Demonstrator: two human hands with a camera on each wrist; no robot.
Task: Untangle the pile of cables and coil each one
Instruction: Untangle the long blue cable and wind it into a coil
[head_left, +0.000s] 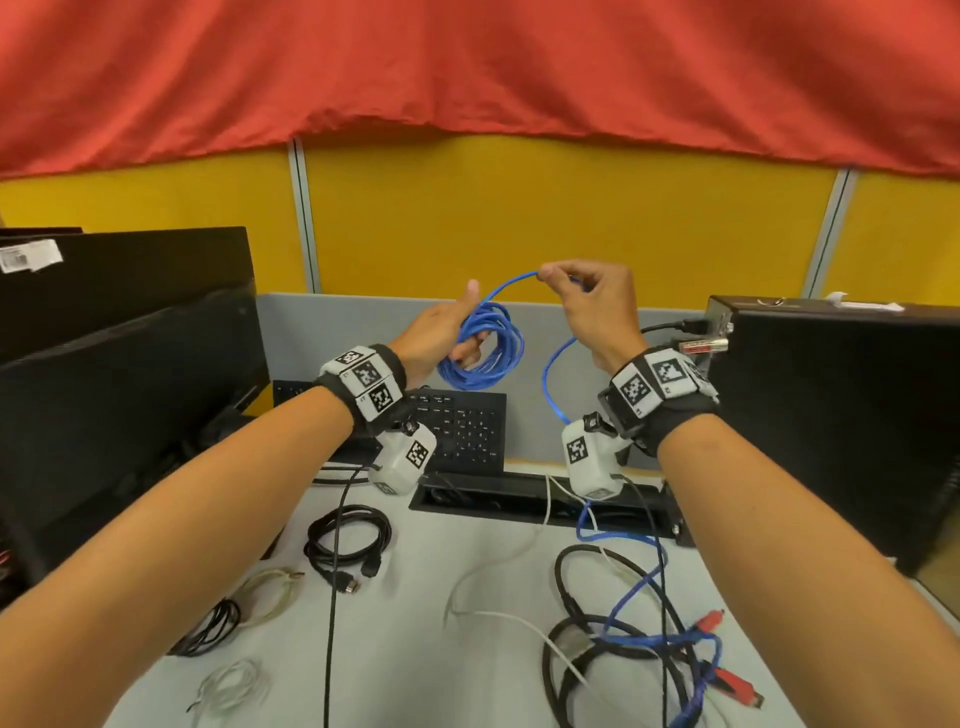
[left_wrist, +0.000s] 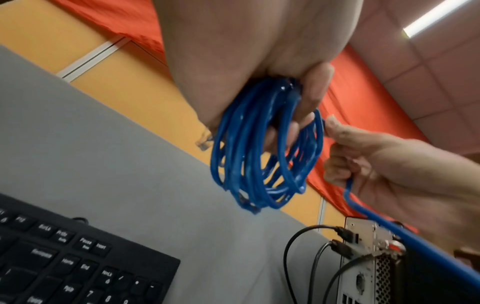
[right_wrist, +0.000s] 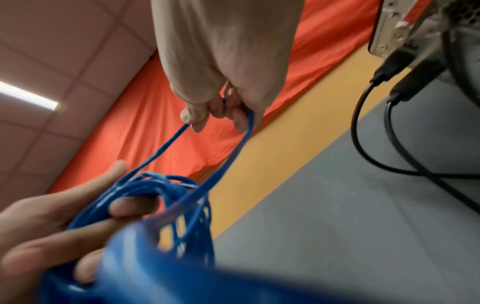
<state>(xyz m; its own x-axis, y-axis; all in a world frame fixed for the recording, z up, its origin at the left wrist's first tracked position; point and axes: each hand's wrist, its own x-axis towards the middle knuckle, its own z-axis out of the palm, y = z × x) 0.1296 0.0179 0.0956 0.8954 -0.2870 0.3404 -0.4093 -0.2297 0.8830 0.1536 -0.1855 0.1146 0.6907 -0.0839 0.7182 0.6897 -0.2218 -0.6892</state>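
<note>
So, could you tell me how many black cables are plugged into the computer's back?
2: an upper plug and a lower plug, side by side; more may be hidden.

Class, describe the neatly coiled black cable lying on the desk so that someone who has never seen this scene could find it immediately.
Start at the black keyboard propped against the grey partition, then drop to the pale grey desk in front of its left end. There lies the coiled black cable, its two connectors poking out at the lower right. Unlike the tangled pile of cables to the right, it is a tidy, separate round coil, thicker than the pale coils nearby.
</note>
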